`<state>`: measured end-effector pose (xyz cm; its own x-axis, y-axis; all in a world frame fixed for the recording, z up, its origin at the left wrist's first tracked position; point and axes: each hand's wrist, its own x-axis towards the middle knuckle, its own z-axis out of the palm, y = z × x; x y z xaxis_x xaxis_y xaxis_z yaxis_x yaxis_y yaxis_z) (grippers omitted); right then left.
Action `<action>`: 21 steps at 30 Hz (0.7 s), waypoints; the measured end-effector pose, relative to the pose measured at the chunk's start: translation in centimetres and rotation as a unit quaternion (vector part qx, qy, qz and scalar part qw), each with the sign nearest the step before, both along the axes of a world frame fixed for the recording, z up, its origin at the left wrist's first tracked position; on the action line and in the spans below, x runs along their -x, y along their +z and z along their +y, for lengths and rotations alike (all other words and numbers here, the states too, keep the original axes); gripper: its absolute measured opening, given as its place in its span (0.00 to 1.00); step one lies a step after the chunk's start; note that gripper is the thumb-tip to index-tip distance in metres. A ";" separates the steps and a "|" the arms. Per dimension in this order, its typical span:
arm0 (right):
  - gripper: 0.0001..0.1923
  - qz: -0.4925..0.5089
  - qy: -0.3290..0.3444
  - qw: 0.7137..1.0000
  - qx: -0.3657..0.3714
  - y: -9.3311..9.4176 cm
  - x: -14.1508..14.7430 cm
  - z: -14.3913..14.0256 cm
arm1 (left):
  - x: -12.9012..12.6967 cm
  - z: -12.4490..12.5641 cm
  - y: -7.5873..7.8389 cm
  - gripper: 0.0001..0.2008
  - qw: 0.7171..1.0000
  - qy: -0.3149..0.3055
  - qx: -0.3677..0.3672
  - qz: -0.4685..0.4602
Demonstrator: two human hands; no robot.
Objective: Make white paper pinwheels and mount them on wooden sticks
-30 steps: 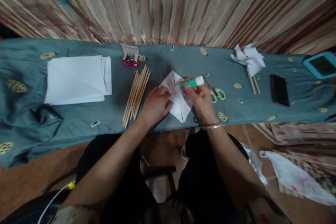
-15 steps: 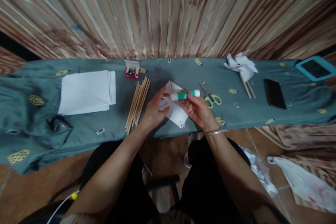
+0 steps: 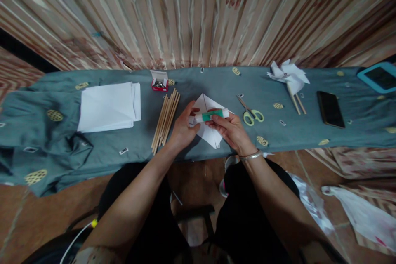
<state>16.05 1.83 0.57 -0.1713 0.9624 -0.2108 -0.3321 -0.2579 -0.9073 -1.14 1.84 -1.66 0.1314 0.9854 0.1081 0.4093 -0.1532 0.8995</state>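
My right hand (image 3: pixel 232 130) grips a green and white glue stick (image 3: pixel 213 115), lying nearly level above a folded white sheet of paper (image 3: pixel 210 136). The fingers of my left hand (image 3: pixel 185 126) curl around the glue stick's white left end; whether a separate cap is there I cannot make out. Creases mark the paper, which lies on the cloth under both hands and is partly covered by them. Just right of my right hand are scissors with light green handles (image 3: pixel 253 116). A bundle of thin wooden sticks (image 3: pixel 165 119) lies left of my left hand.
A stack of white paper (image 3: pixel 107 107) lies at the left. Behind the sticks stands a small open red box (image 3: pixel 159 83) of metal pieces. Toward the right are a white paper pinwheel (image 3: pixel 289 75), a dark phone (image 3: pixel 330 109) and a blue-framed tablet (image 3: pixel 379 77). Curtains hang behind the table.
The glue stick has moved left, its white end now between my left fingers. My view has shifted slightly left, and the things on the table stay in place.
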 end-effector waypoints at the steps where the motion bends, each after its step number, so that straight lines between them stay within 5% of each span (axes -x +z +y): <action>1: 0.18 0.004 -0.004 1.000 0.002 0.1 0.0 0.0 | 0.0 0.1 -0.1 0.37 1.000 0.004 0.004 -0.003; 13: 0.17 0.016 -0.003 1.000 0.005 0.2 0.4 -0.2 | 0.0 -0.1 -0.1 0.37 1.000 -0.002 0.009 0.019; 21: 0.18 -0.003 0.005 1.000 -0.021 -0.1 0.3 -0.2 | -0.3 -0.1 -0.2 0.37 0.995 0.023 0.045 -0.091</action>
